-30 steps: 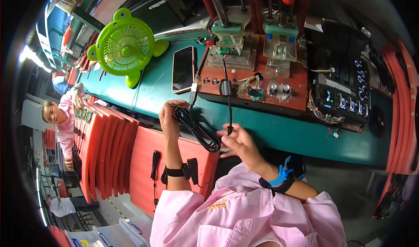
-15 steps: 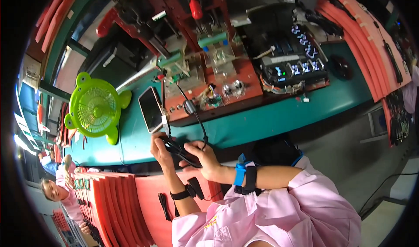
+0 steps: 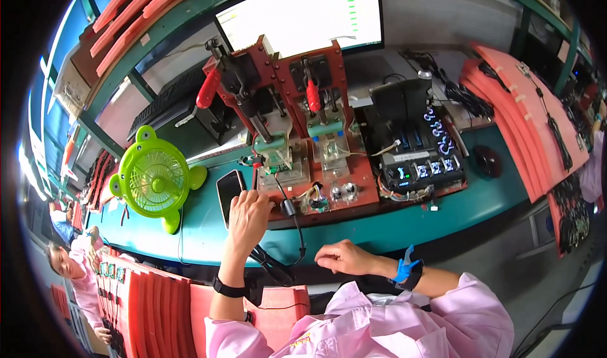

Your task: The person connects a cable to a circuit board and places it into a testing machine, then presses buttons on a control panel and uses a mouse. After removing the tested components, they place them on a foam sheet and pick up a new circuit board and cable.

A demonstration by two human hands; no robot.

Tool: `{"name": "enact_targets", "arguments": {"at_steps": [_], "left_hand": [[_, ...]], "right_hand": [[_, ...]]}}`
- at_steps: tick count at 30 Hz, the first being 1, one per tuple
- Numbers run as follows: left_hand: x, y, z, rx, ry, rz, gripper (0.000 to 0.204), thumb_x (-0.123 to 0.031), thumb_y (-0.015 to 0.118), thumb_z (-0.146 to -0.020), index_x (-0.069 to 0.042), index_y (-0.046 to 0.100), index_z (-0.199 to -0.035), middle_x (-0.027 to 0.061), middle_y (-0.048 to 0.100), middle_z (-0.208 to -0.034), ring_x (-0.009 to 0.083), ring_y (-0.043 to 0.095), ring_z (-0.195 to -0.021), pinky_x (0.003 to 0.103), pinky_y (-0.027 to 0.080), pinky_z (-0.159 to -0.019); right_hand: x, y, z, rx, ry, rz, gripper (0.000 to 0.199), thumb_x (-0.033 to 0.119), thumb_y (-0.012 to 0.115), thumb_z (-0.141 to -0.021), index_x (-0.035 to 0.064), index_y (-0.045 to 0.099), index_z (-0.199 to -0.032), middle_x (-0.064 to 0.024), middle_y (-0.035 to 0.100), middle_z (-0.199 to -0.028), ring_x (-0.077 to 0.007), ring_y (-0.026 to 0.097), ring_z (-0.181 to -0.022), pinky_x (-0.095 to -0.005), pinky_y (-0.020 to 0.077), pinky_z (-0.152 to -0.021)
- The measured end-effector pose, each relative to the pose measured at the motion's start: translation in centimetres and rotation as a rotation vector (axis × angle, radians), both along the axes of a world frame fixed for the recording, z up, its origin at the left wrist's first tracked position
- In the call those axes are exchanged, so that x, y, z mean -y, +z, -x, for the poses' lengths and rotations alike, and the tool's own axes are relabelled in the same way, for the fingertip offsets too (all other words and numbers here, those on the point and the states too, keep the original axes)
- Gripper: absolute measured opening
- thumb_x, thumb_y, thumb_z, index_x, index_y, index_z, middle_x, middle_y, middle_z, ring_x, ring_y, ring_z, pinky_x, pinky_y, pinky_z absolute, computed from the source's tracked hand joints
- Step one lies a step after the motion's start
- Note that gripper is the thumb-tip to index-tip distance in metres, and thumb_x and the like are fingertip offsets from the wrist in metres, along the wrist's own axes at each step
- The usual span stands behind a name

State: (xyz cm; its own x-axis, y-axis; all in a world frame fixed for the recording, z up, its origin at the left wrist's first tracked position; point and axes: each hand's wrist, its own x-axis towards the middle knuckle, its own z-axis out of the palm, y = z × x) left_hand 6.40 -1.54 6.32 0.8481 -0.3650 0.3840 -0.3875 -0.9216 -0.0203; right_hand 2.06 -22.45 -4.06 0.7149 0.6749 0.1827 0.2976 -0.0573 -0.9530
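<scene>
My left hand (image 3: 248, 220) is over the front left edge of a red test fixture (image 3: 360, 179), its fingers bent down and closed; what they hold is hidden beneath them. Beside it lies a phone (image 3: 229, 190) with a dark screen, partly covered by the hand. A black cable with a thick bead (image 3: 289, 207) runs from a small green circuit board (image 3: 276, 169) in the fixture down over the table edge. Its coiled bundle (image 3: 273, 268) hangs below my left hand. My right hand (image 3: 346, 257) is in front of the table edge, fingers loosely curled with nothing visible in them.
A green frog-shaped fan (image 3: 158, 184) stands at left. Red-handled toggle clamps (image 3: 312, 95) rise over the fixture, with a lit monitor (image 3: 303, 16) behind. To the right are a black device with displays (image 3: 414, 168), a mouse (image 3: 487, 160) and stacked pink foam sheets (image 3: 506, 117). Another person (image 3: 79, 269) is at far left.
My right hand has let go of the cable bundle and moved right. My left hand has moved forward to the fixture's edge, beside the phone. The view has shifted, bringing in the monitor.
</scene>
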Motion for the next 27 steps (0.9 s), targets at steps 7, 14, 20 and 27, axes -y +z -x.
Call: {"name": "enact_targets", "arguments": {"at_steps": [7,14,20,27], "left_hand": [[0.3,-0.5,-0.8,-0.06,0.096,-0.008,0.012,-0.015,0.055,-0.077,-0.004,0.054,-0.073,0.011,0.053,-0.071,0.0281,0.052,-0.075,0.038,0.037,-0.066],[-0.5,-1.0,-0.8,-0.089,0.218,-0.034,0.01,-0.013,0.055,-0.076,-0.004,0.053,-0.073,0.011,0.053,-0.071,0.0279,0.052,-0.075,0.037,0.037,-0.066],[0.5,0.6,-1.2,-0.109,0.09,-0.145,0.004,-0.009,0.054,-0.073,-0.006,0.053,-0.075,0.0096,0.05,-0.074,0.0273,0.05,-0.077,0.037,0.036,-0.067],[0.3,1.8,-1.4,-0.159,-0.045,-0.171,0.003,-0.008,0.054,-0.072,-0.007,0.053,-0.075,0.0084,0.049,-0.074,0.0268,0.05,-0.078,0.037,0.036,-0.067]], "right_hand": [[0.9,-0.2,-0.5,-0.078,0.062,-0.107,0.019,0.016,0.053,-0.084,-0.0012,0.059,-0.084,-0.0103,0.058,-0.068,-0.0181,0.056,-0.056,-0.0307,0.0442,-0.053],[1.1,-0.8,-0.3,0.074,0.087,-0.146,0.016,0.013,0.052,-0.084,-0.0019,0.058,-0.084,-0.0134,0.06,-0.078,-0.0262,0.058,-0.068,-0.0335,0.0453,-0.061],[1.4,-1.1,-0.4,0.136,0.097,-0.169,0.016,0.013,0.052,-0.083,-0.0021,0.058,-0.083,-0.0145,0.06,-0.08,-0.0295,0.057,-0.072,-0.035,0.0451,-0.063],[1.5,-1.6,-0.3,0.18,0.101,-0.17,0.014,0.013,0.053,-0.083,0.0002,0.059,-0.087,-0.0105,0.059,-0.081,-0.0231,0.057,-0.068,-0.0302,0.0452,-0.059]]}}
